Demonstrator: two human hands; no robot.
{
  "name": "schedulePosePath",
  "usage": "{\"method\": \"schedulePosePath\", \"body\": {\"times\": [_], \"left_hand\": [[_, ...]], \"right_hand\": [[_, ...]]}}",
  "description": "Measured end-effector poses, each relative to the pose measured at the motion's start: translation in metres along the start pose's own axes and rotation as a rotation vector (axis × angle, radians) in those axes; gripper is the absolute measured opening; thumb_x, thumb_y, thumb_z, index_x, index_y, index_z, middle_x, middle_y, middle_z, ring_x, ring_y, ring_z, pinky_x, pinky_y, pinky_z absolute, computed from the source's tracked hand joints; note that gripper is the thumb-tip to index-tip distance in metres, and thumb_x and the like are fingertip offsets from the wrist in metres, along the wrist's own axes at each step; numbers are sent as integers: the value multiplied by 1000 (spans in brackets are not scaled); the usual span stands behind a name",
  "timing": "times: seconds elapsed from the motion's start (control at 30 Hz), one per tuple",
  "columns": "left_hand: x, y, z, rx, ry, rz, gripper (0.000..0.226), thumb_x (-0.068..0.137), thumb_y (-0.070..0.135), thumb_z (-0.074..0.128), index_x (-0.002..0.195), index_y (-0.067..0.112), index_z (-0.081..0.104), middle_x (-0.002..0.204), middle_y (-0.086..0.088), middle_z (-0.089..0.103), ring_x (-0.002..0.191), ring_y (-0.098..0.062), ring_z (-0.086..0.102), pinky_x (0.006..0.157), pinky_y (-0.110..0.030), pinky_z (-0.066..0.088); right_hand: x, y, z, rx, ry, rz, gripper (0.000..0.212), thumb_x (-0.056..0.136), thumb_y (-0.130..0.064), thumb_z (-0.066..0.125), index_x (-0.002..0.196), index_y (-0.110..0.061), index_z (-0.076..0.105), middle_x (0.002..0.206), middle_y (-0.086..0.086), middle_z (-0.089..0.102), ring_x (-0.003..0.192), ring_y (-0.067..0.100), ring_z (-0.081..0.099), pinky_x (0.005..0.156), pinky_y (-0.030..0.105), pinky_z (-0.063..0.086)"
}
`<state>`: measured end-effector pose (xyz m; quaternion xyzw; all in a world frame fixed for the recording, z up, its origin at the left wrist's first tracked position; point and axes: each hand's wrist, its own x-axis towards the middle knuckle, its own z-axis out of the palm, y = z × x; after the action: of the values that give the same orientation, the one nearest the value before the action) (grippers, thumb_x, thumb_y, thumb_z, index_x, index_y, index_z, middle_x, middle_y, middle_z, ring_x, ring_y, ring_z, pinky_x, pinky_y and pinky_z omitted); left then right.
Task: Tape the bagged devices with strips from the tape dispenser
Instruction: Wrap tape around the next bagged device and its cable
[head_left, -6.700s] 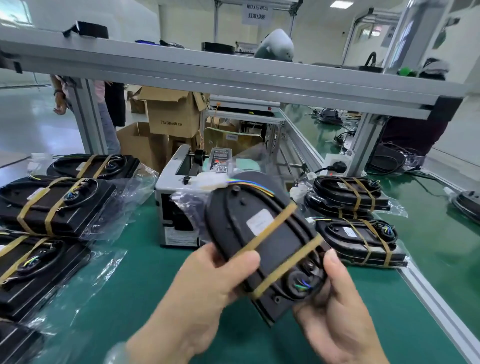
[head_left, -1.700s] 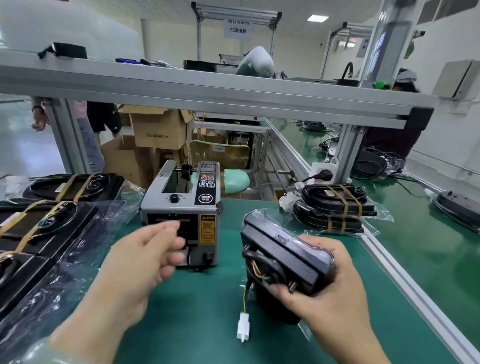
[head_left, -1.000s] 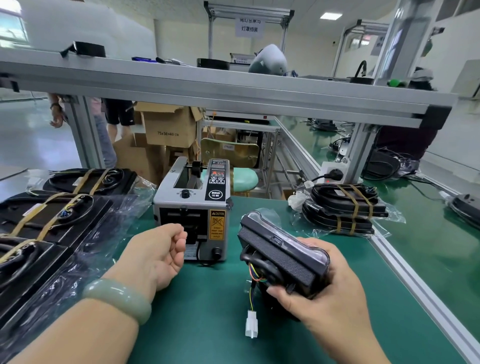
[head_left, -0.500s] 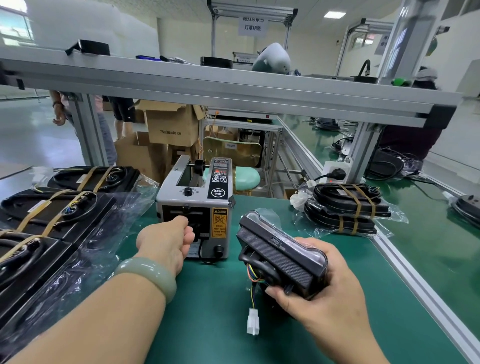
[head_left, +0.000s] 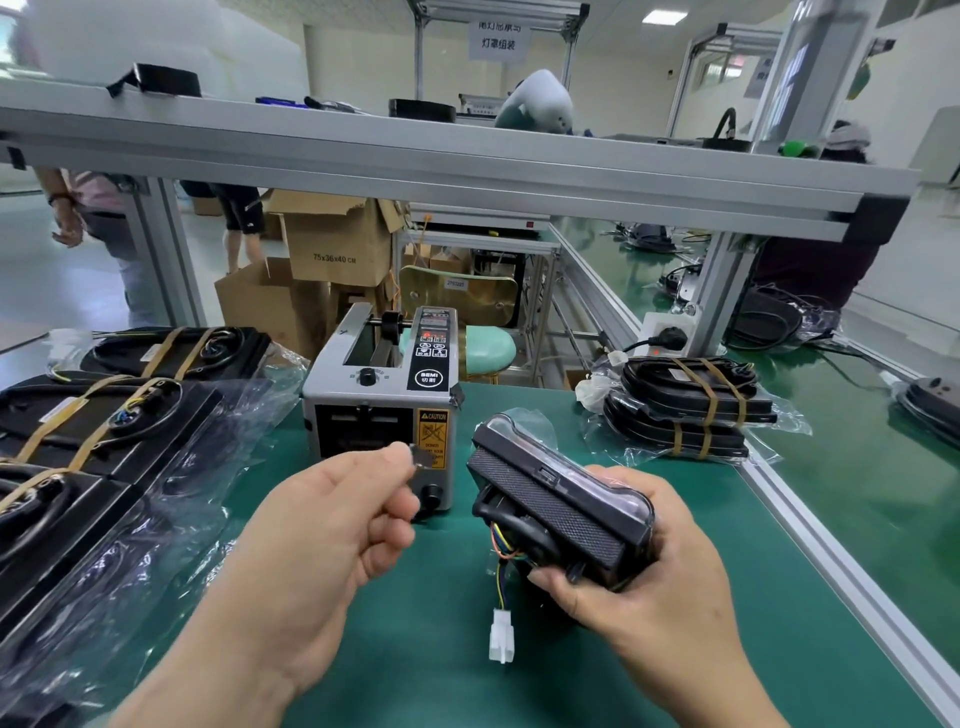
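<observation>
From the head view, the left hand (head_left: 332, 525) pinches a short tape strip (head_left: 422, 457) just before the tape dispenser (head_left: 382, 400). The right hand (head_left: 644, 587) closes its grip round a bagged device (head_left: 561, 506) above the green desk (head_left: 426, 675).

Tape dispenser (head_left: 382, 410) stands mid-table (head_left: 415, 649), taped devices (head_left: 93, 421) left, another stack (head_left: 685, 410) right.

Cardboard boxes (head_left: 337, 244) stacked far behind green bench (head_left: 415, 649); mint stool (head_left: 488, 348) to their right; wall socket w/ black plug (head_left: 667, 338) far right.
</observation>
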<state>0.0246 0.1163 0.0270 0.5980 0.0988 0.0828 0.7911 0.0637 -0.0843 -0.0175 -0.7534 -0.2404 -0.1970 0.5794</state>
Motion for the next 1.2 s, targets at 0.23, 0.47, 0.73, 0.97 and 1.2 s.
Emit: {"method": "schedulePosePath", "body": {"times": [0.23,0.47,0.73,0.97,1.2], "left_hand": [[-11,-11,26,261,-32,264,20,76,41,73,65,25,76,99,31,68,117,23,42,97,-23,30],[-2,-14,43,225,-97,245,25,85,21,62,65,14,74,97,12,74,116,14,49,93,-11,32],[1,-15,47,201,-137,202,28,86,9,61,61,6,72,110,7,71,99,5,63,75,-4,42],[2,-20,50,194,-68,189,29,84,13,65,55,14,73,114,6,69,111,22,46,85,-8,32],[3,-22,51,241,-32,215,30,82,12,67,52,13,72,113,4,68,100,28,47,81,-1,32]], "right_hand": [[0,2,2,-9,4,-35,65,49,-16,84,100,-46,57,95,-20,70,84,0,67,73,7,47],[-1,5,2,-13,-30,-62,67,53,-17,86,105,-46,56,102,-17,68,89,6,68,76,16,52],[-1,4,2,-20,-34,-79,66,53,-14,87,104,-43,57,103,-19,67,89,5,67,76,13,51],[-1,3,3,-25,-14,-78,65,54,-14,87,106,-39,57,103,-19,67,91,4,67,75,10,49],[-2,2,3,-28,-24,-57,65,54,-18,87,105,-42,57,102,-18,68,89,4,67,74,11,50]]}}
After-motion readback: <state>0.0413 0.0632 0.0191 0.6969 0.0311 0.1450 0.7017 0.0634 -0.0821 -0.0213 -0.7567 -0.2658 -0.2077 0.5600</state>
